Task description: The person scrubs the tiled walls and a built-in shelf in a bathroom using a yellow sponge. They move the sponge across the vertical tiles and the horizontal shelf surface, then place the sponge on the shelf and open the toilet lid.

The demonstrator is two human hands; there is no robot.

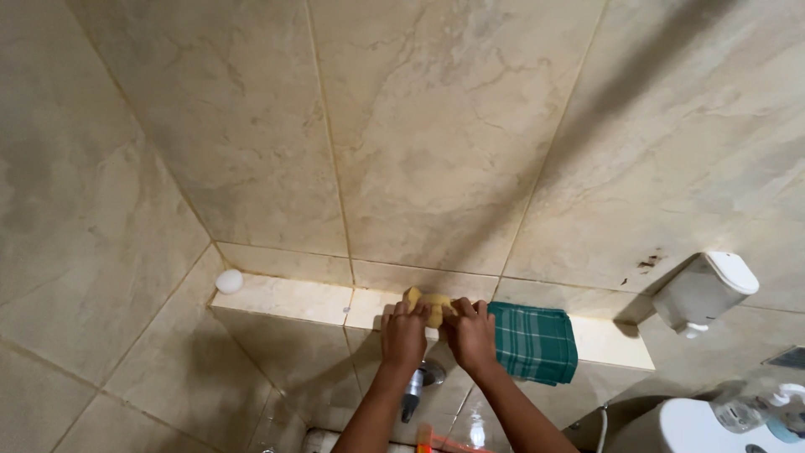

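A yellow sponge [432,306] sits on the tiled ledge [293,295] at lower centre, pinched between the left hand [403,334] and right hand [471,333], both curled closed on it. A green checked cloth [534,341] lies just right.

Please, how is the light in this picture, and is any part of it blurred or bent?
Head view: warm dim light; a broad diagonal shadow crosses the upper right wall tiles; wide-angle lens bends the tile lines; both hands on the yellow sponge are fairly sharp; the bottle looks blurred.

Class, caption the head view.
Both hands press a yellow sponge on a tiled ledge beside a green checked cloth.
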